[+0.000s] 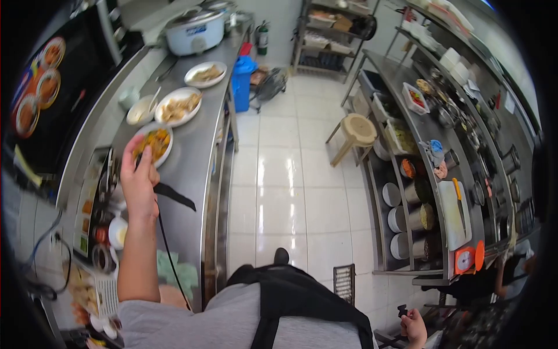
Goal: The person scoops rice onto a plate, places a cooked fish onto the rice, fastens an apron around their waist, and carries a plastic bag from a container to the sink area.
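My left hand is raised over the steel counter at the left, closed on a dark object with a thin black cable. A black strap hangs beside it. Behind the fingers is a white bowl of orange-yellow food, partly hidden. Farther along stand an oval dish of pale food, a smaller plate of food and a cream-coloured bowl with a spoon. Low at the right, my right hand is closed round a small black object.
A big white cooker and a blue bin stand ahead. A stool is on the tiled floor. Right shelves hold containers, a cutting board with a knife, and an orange scale. Another person is at far right.
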The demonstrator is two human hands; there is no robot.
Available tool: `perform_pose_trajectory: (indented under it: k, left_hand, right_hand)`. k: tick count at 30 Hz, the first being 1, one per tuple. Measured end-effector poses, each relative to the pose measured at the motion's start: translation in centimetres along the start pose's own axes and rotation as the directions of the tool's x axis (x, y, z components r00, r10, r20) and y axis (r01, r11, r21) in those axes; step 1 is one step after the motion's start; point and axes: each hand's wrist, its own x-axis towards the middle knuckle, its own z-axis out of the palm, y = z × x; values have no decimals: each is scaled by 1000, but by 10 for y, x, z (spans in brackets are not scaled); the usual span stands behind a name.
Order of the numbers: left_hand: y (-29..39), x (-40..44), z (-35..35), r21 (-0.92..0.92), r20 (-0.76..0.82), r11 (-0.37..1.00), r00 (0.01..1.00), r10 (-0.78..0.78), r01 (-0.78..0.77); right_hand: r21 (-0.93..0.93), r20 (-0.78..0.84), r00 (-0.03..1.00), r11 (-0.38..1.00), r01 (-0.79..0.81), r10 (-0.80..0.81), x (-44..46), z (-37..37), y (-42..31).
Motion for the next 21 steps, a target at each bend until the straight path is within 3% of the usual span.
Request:
perform_pose_trajectory:
  k: [3,4,6,8,9,10,12,13,15,16,18,21]
  left_hand:
    - [-24,41,37,207,-72,974,992,108,-91]
    - [-38,60,44,237,-79,963,985,152,-129]
    - [-68,101,58,396,-29,822,889,456,-409]
    - [-71,124,77,512,6,763,889,457,-395]
    - [-80,139,90,425,41,714,799,600,-557]
    - [-89,158,93,488,83,618,737,670,-616]
    - [-86,174,100,683,203,503,799,566,-530]
    - [-89,185,103,672,217,502,793,569,-544]
    - [-97,212,109,577,433,301,597,675,-759]
    - [-99,227,114,566,439,303,592,676,-767]
    - [-103,257,119,597,597,-2,443,669,-802]
    - [-114,305,132,520,690,-74,367,624,-851]
  right_hand:
    - [-77,-13,998,996,-54,53,35,11,-3]
    - [-24,-23,999,999,-25,24,47,21,-12]
    - [-2,68,997,999,-37,37,71,36,-41]
    - [26,84,996,999,-32,30,97,52,-71]
    - [-10,128,991,999,-41,42,106,60,-89]
    - [-51,176,982,997,-53,61,115,70,-101]
    - [-40,226,973,998,-45,53,137,83,-105]
    - [-33,263,964,999,-24,32,137,92,-124]
    - [-64,305,952,998,-4,23,134,109,-161]
    - [-53,298,954,999,-8,24,135,117,-170]
    - [28,348,937,999,-45,33,134,137,-178]
    - [34,351,936,999,-41,27,128,176,-184]
